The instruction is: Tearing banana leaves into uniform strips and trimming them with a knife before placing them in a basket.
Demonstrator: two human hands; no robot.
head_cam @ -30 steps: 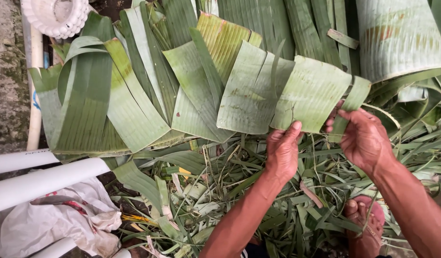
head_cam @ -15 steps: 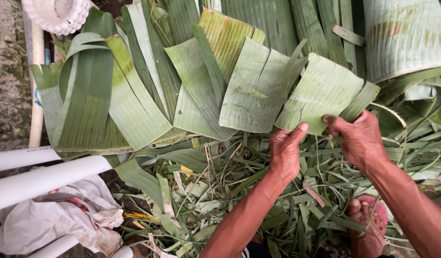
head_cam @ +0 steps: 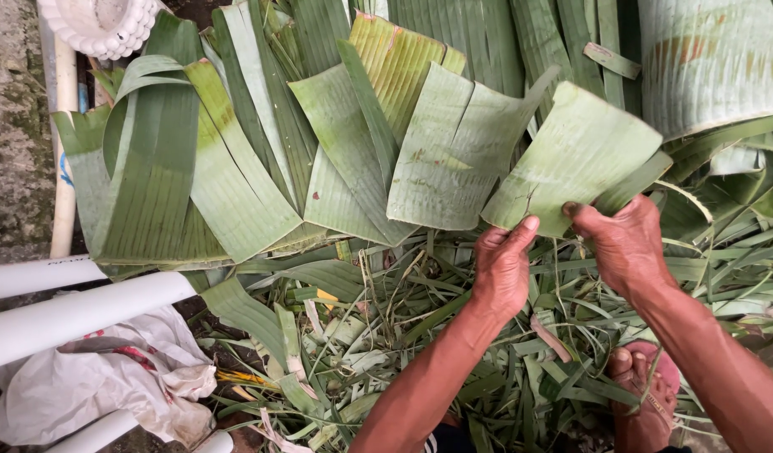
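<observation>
Landmark is the cut leaf piece (head_cam: 571,159) you're holding, so everything gets placed off that.

Far left of it: white plastic pipes (head_cam: 59,315) lying across, a crumpled white bag (head_cam: 93,394) below them, and a white scalloped pot (head_cam: 97,25) up in the corner. Leave those alone.

Closer in, still left of the leaf piece: a fan of overlapping banana leaf strips (head_cam: 236,159), laid edge over edge. The nearest one (head_cam: 449,155) sits just beside your piece, its right edge almost under it.

Now your left hand (head_cam: 502,268): thumb up on the piece's lower left corner, fingers curled underneath, so it's pinching that bottom edge. Right hand (head_cam: 625,243), just right of that: thumb pressed on top of the lower right edge, fingers behind, also closed on the leaf. Both hands hold the same piece, near each other along the bottom edge.

To do this bit well, imo: keep grips low on the edge and go with the ribs, since banana leaf splits along them w/ little force. There's a small tear line near your left thumb; don't pull the hands apart there. Keep the piece flat, not twisted.

Below the piece: a litter of trimmings (head_cam: 386,335) on the ground, and your foot in a pink sandal (head_cam: 646,394) at lower right.
</observation>
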